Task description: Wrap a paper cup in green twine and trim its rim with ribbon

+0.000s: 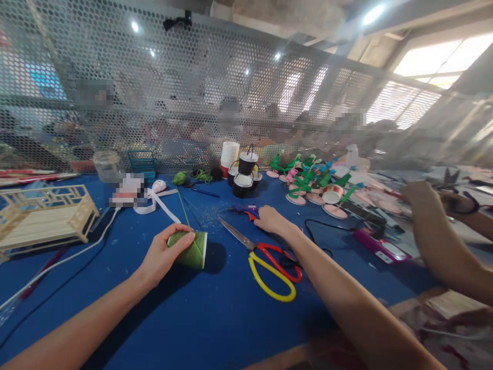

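My left hand (pixel 162 252) is closed round a paper cup (pixel 197 251) wrapped in green yarn, lying on its side with its white rim to the right. From under the thumb a green yarn strand (pixel 184 208) runs up toward a green yarn ball (pixel 179 178) at the back. Farther right, my right hand (pixel 271 220) grips a blue glue gun (pixel 246 209) with an orange trigger, its nozzle pointing left. Just below it lie large scissors (pixel 239 236) with one red and one yellow handle, blades toward the upper left.
A small wooden bed model (pixel 46 221) and a white cable (pixel 92 241) lie left. White paper cups (pixel 230 154) and small black-and-white buckets (pixel 243 184) stand behind. Green crafts on pink discs (pixel 296 198), a purple power strip (pixel 381 246) and another person's arm (pixel 439 236) are right.
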Tool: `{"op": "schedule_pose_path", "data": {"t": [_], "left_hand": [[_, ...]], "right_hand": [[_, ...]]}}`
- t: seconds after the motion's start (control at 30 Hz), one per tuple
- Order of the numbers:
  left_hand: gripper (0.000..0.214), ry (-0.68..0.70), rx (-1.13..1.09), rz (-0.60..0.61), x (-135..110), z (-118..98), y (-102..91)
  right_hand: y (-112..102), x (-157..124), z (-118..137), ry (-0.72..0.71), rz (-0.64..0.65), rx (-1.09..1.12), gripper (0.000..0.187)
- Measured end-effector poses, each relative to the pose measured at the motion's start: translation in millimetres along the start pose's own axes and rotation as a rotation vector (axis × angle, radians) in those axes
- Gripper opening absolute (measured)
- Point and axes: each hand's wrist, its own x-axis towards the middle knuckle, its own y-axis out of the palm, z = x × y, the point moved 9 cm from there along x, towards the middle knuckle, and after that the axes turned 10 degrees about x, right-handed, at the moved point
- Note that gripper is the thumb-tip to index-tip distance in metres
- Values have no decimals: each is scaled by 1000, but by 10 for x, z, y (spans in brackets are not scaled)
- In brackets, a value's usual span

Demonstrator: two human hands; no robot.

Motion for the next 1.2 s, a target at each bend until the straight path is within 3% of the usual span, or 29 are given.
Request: {"op": "schedule_pose_path", "data": {"t": [0.17, 0.27, 0.3, 0.4, 0.6, 0.8, 1.03, 1.2], "left_hand": [[34, 3, -37, -50, 0, 22, -59], [35, -18, -57, -58, 15, 68, -73], [36, -17, -58, -59, 22, 75, -76], [36, -4, -46, -69, 43, 77, -93], [36, -41, -4, -124, 89, 148, -185], [34, -44, 23, -155, 124, 206, -244], [34, -80, -7, -162, 121, 207, -252], [34, -86, 6, -171, 114, 204, -253]], "right_hand": [[-60, -101, -10, 4, -83, 182, 35], [-200, -257, 140, -65, -73, 352, 33], [-218, -330, 220, -106, -32, 433, 28], [-78, -609, 499, -175, 253, 763, 22], [94, -992, 743, -197, 288, 812, 26], [228, -1077, 708, -202, 315, 678, 21], [151, -1137, 813, -381, 267, 559, 21], [133, -1151, 855, -403, 254, 530, 19]]}}
